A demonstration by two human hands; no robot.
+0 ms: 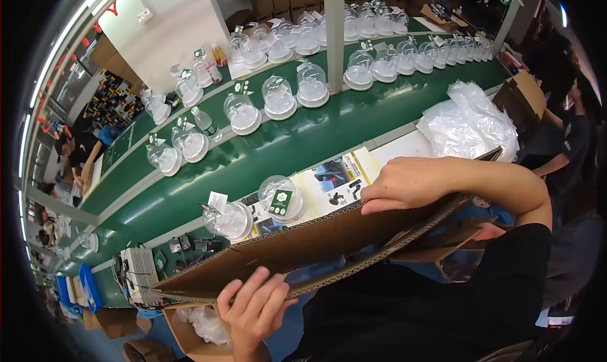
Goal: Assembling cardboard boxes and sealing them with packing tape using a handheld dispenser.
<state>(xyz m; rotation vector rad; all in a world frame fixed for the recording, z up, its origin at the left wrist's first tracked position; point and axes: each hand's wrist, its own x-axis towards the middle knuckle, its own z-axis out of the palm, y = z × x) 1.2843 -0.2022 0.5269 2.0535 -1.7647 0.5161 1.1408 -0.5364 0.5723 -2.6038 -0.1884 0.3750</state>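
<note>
A partly flattened brown cardboard box (329, 239) stretches across in front of my body, its two long walls spread a little apart. My left hand (256, 308) grips the near wall at its left part, fingers over the edge. Over the far wall's top edge, my right hand (404, 184) is closed on the board, its thumb partly in view. Just beyond the box, two clear dome-shaped containers with white bases, one upright dome (282, 201) bearing a green label and one tilted dome (229, 220), are on the bench beside a printed yellow-and-white sheet (338, 177).
A green conveyor belt (354, 125) runs behind, lined with several clear domes (278, 96). Clear plastic bags (468, 125) are heaped at the right. Small black parts (190, 243) lie at the left, above an open carton (199, 333). A co-worker (569, 147) stands at the right.
</note>
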